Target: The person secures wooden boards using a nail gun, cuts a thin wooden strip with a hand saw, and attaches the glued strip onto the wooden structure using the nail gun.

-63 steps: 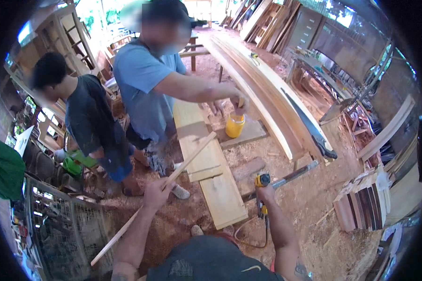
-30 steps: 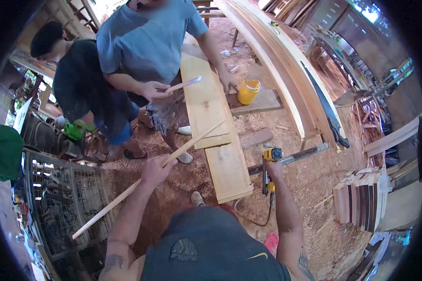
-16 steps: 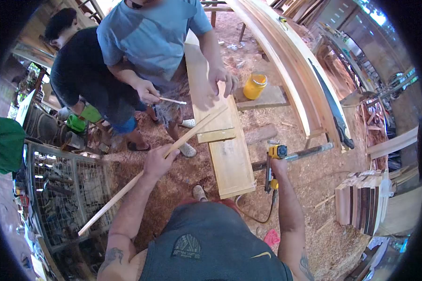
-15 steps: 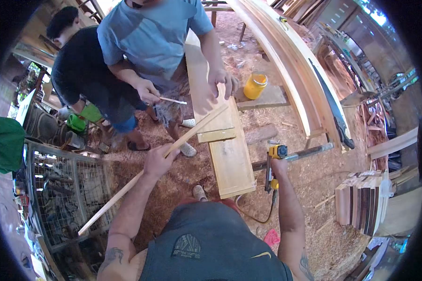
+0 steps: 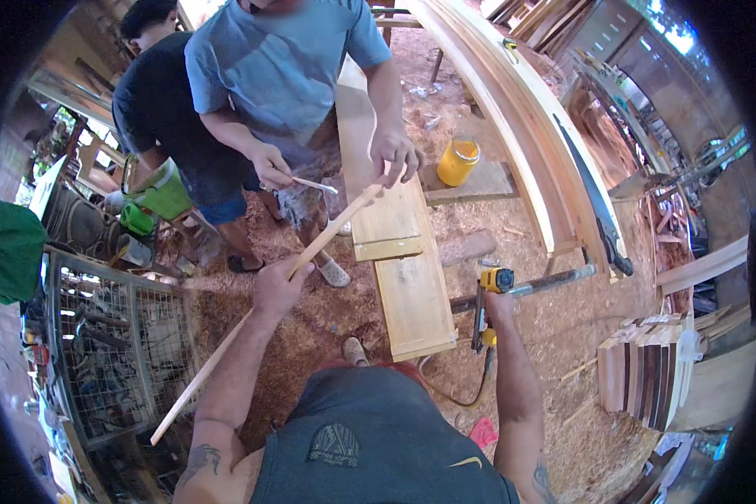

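I stand on a reddish-brown floor [image 5: 601,454] strewn with wood shavings, darker on my left than on my right. To my left I note a framed wire-mesh panel [image 5: 143,336], clutter visible behind it. Far right, a cluttered worktop [image 5: 615,107] stands near grey wall panels [image 5: 676,84]; bright light [image 5: 683,38] enters above.

Daylight, diffuse; moderately bright mid-frame. Strongest glare at upper right, a small blown-out patch near the edge. Pale edges of the long curved timber [image 5: 519,164] close to washed out. Floor [image 5: 546,395] evenly lit on the right; wire cage [image 5: 139,336] at left dim, its contents murky. Upper plank [image 5: 357,126] partly shaded. Stick [image 5: 334,230] and yellow tool [image 5: 496,280] fairly crisp. Blurred patch over co-worker's face. Heavy fisheye bending; black corners, bluish fringe, smeared rim detail.
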The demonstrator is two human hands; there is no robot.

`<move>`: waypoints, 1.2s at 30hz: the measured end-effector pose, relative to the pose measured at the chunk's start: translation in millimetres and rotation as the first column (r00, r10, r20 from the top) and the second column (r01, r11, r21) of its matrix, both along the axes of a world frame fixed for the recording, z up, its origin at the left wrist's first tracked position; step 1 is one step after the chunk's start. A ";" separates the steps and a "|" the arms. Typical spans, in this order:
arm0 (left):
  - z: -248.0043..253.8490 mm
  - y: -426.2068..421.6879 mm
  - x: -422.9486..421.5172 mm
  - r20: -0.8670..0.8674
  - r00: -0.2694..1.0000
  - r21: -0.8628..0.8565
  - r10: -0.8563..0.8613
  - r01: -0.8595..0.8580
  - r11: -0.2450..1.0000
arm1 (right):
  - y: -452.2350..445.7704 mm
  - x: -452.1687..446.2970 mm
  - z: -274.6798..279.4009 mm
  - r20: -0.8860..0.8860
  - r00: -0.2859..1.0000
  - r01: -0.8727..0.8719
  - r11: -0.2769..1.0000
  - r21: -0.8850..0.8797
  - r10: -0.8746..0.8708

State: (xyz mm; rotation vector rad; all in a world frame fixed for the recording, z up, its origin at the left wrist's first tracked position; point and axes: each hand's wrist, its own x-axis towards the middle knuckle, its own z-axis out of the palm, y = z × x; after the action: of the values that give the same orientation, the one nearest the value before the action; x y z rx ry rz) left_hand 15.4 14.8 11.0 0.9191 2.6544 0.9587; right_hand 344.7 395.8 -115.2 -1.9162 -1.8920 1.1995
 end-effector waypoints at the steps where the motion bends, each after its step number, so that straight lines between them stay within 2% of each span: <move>1: 1.7 -0.9 -1.6 0.027 1.000 -0.007 0.011 -0.011 1.000 | 3.3 2.8 -9.6 -0.015 1.000 0.002 1.000 0.000 -0.002; 5: 4.1 -4.5 -5.1 -0.031 0.996 -0.073 0.087 -0.089 0.993 | 2.2 0.4 -6.0 0.052 0.999 -0.011 0.999 0.048 0.009; 8: 6.0 -5.1 -3.4 -0.074 0.989 -0.074 0.124 -0.130 0.989 | 6.4 0.2 -6.9 0.106 0.994 -0.027 1.000 -0.006 0.028; 11: 4.7 -9.3 -0.9 -0.103 0.986 -0.086 0.127 -0.136 0.987 | 13.4 5.7 -27.4 0.063 0.998 -0.023 1.000 0.005 0.022; 12: -3.0 -10.6 -3.4 -0.123 0.985 -0.080 0.119 -0.130 0.988 | 13.6 6.0 -26.9 0.088 0.995 -0.043 0.998 0.049 0.039; 16: -18.0 -14.6 -7.4 -0.165 0.979 0.032 0.118 -0.114 0.993 | 14.8 9.2 -30.8 0.090 0.995 -0.038 0.999 0.038 0.035; 20: -0.9 -17.5 -5.5 -0.104 0.987 -0.182 0.122 -0.139 0.973 | 19.1 13.4 -46.4 0.013 0.999 -0.038 0.997 0.074 0.037; 23: -1.9 -22.7 -13.0 -0.058 0.996 -0.259 0.060 -0.073 0.963 | 25.8 15.5 -56.0 0.108 0.994 -0.022 0.999 0.044 0.017; 25: 1.6 -24.0 -14.5 -0.026 0.999 -0.315 0.025 -0.032 0.949 | 19.7 12.5 -40.4 0.135 0.990 -0.059 0.995 0.080 0.047; 28: -13.1 -28.5 -17.6 -0.015 1.000 -0.223 0.028 -0.030 0.974 | 17.3 11.4 -37.8 0.132 0.990 -0.066 0.992 0.108 0.052; 32: 6.4 -27.1 -8.4 -0.002 0.996 -0.156 0.092 -0.091 0.984 | 16.7 11.6 -36.1 0.121 0.992 -0.040 0.995 0.091 0.029; 34: 19.6 -25.1 -2.1 -0.028 0.990 -0.164 0.136 -0.138 0.977 | 16.5 11.5 -32.4 0.058 0.998 -0.015 1.000 0.010 0.014; 36: 9.8 -30.8 -6.9 -0.009 0.991 -0.148 0.131 -0.131 0.980 | 13.7 11.2 -25.5 0.012 1.000 -0.014 1.000 -0.028 0.015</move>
State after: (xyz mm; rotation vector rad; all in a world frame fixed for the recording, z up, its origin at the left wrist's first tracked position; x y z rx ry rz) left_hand 8.5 -16.0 20.8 0.7195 2.7699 0.7731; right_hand 355.9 409.4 -140.7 -1.9314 -1.9087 1.2268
